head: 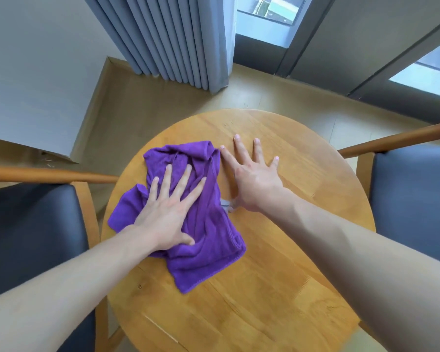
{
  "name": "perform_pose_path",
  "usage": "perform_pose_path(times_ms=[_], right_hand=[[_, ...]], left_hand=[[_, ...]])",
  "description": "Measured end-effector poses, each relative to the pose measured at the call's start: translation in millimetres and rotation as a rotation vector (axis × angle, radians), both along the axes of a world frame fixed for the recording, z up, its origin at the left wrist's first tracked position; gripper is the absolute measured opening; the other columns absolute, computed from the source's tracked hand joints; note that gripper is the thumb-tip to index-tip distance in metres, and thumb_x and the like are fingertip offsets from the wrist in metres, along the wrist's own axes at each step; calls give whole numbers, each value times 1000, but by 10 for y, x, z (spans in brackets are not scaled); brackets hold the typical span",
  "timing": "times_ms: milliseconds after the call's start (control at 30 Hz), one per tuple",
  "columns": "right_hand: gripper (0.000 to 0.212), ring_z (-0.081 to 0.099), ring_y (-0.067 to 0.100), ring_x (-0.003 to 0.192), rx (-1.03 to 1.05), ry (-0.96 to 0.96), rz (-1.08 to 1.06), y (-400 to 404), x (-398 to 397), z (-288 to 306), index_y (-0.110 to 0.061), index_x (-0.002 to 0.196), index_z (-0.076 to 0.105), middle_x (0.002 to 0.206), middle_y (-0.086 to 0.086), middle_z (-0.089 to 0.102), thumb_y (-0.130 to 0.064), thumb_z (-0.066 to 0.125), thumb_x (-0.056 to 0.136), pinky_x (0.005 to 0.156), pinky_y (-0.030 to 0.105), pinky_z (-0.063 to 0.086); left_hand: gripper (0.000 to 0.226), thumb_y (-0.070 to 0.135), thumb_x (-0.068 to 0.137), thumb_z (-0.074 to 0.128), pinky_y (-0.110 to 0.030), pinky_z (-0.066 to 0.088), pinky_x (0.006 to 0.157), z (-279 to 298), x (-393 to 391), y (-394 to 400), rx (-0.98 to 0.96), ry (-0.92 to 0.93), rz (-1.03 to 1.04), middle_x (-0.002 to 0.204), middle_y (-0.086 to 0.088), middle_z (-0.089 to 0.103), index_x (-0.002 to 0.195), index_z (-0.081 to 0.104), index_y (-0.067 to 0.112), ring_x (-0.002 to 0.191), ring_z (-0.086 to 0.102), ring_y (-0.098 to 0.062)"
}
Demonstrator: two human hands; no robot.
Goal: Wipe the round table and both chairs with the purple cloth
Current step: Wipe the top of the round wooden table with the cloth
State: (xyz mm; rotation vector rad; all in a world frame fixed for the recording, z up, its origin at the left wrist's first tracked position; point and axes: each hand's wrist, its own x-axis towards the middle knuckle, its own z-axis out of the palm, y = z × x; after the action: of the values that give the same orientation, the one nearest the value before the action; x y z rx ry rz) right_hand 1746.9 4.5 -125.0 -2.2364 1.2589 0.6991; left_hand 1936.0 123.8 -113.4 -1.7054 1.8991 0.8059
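A crumpled purple cloth [201,240] lies on the left half of the round wooden table [277,288]. My left hand [168,209] presses flat on the cloth with straight, spread fingers. Right beside the cloth's right edge, my right hand [252,174] rests flat on the bare wood, fingers spread; its thumb side touches the cloth. One chair [31,224] with a dark seat and wooden frame stands at the left. A second chair [412,194] of the same kind stands at the right.
Grey curtains [178,39] hang behind the table next to a glass door [264,24]. A white wall [36,72] runs along the left. Light wood floor [142,110] shows between the table and the curtains.
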Motion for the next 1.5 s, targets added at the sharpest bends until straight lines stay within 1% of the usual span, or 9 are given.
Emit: perform_pose_path(times_ms=[67,200,300,467,667,800,933,1233,1500], right_hand=[[138,-10,37,155,-36,2,28,-108,-115,43,-33,160,-7,167,-4,-23,-45,93,65,112,74,25],[151,-17,40,154,-66,106,-45,-299,-492,76,-39,158,-16,165,0,-30,-59,92,55,109,80,16],[152,-22,39,152,2,82,-123,-301,-586,41,-48,154,-21,162,-5,-36,-61,92,52,107,82,17],[153,-25,39,151,23,51,-152,-317,-566,11,-51,153,-20,161,-7,-38,-56,94,51,104,85,14],[151,-27,38,151,37,29,-163,-318,-568,21,-51,153,-19,160,-8,-39,-54,95,53,104,86,14],[152,-27,37,151,34,8,-185,-305,-592,18,-52,153,-18,160,-10,-39,-51,96,52,105,86,12],[154,-27,36,151,29,4,-199,-300,-593,13,-53,152,-19,161,-11,-38,-53,96,50,105,85,11],[152,-24,31,153,-14,-9,-239,-293,-627,-61,-39,157,-17,163,-16,-31,-45,97,56,107,82,10],[139,-20,33,154,15,-25,-206,-328,-656,26,-33,160,-13,165,-12,-28,-34,92,69,110,81,15]], left_hand=[[149,72,66,81,-60,-6,125,21,72,-12,3,3,-33,154,1,-52,149,-39,40,142,-45,-41],[157,81,47,82,-57,-7,123,66,125,-118,20,138,124,158,11,-46,149,-33,52,146,-42,-32],[169,82,39,84,-67,-9,121,25,-140,-235,23,56,216,158,3,-46,147,-41,45,143,-44,-42],[176,86,32,82,-75,-5,117,-59,-319,-938,-11,-23,95,161,-7,-42,152,-36,36,143,-38,-51],[174,83,37,84,-75,-6,117,-54,-616,-1266,-48,-22,102,163,-8,-39,155,-32,30,145,-34,-52],[154,89,56,71,-71,-3,119,-89,-657,-536,-108,34,71,162,-3,-41,155,-32,31,145,-38,-45],[151,92,57,65,-69,-2,120,-117,-712,72,-71,51,41,162,1,-42,153,-35,33,145,-42,-41],[176,88,35,80,-69,-8,119,-132,-611,-1375,-74,0,78,162,-3,-41,154,-35,27,147,-35,-45],[170,83,46,81,-68,-5,121,-118,-782,-843,-70,-4,31,157,-4,-48,152,-38,25,144,-40,-45]])
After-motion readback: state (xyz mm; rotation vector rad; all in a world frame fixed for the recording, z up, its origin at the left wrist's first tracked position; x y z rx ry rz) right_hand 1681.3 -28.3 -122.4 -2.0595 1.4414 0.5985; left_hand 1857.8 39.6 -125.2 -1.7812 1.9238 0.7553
